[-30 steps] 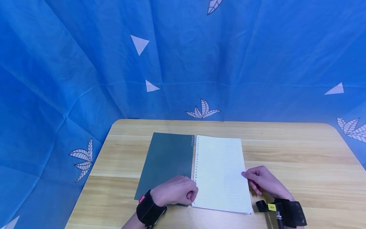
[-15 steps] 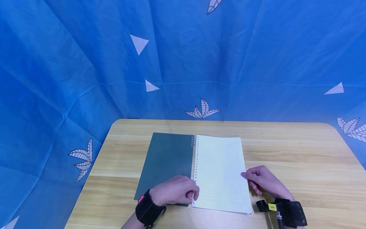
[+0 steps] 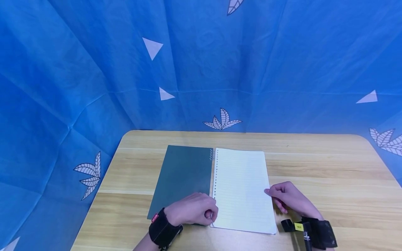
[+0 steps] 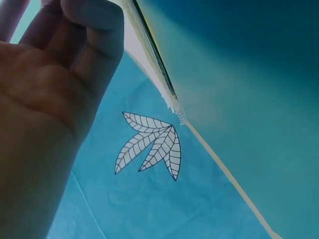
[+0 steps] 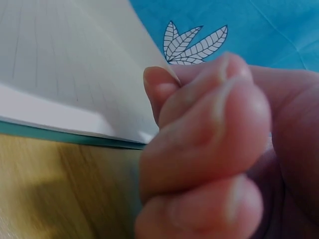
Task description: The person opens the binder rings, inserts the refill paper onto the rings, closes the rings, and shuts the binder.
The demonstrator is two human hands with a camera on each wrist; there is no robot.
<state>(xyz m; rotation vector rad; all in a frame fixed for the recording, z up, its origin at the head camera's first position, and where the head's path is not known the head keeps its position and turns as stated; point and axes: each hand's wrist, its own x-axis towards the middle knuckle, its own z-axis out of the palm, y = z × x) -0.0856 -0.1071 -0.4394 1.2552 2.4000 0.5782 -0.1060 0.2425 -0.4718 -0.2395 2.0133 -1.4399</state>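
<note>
A ring-bound notebook lies open in the head view, its dark green cover point(image 3: 183, 177) on the left and a lined white page point(image 3: 240, 188) on the right. My left hand point(image 3: 193, 209) is over the cover's lower part, with curled thumb and forefinger at the page's lower left corner by the rings. That grip's exact contact is hidden; the left wrist view shows bent fingers point(image 4: 102, 30) against the notebook's lower end. My right hand point(image 3: 290, 198) pinches the page's right edge. In the right wrist view, the page point(image 5: 65, 55) runs in between the fingers.
The notebook lies on a light wooden table point(image 3: 329, 167). A blue curtain point(image 3: 201, 69) with white leaf and triangle prints stands behind it and at the left. Black bands are on both wrists, the right one point(image 3: 320, 233) with a camera piece beside the page's lower right corner.
My left fingertips shift slightly rightward at the page's lower left corner, then return. The right hand and the notebook stay where they were.
</note>
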